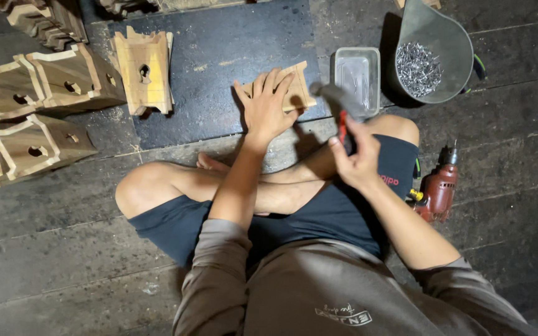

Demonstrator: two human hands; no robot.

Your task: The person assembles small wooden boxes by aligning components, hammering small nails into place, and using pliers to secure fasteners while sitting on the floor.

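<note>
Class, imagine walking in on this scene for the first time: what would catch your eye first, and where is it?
At centre, the left hand presses flat on a small wooden piece on a dark board, while the right hand grips a red-handled hammer beside it. Top right sits a grey scoop of nails; carved wooden blocks line the left.

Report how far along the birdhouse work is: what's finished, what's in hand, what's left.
Done: several assembled wooden houses lie at left, one more on the dark board. In hand: the left hand presses a wooden piece flat while the right hand holds a hammer. Left: that piece looks unassembled; the nails fill a scoop.
</note>
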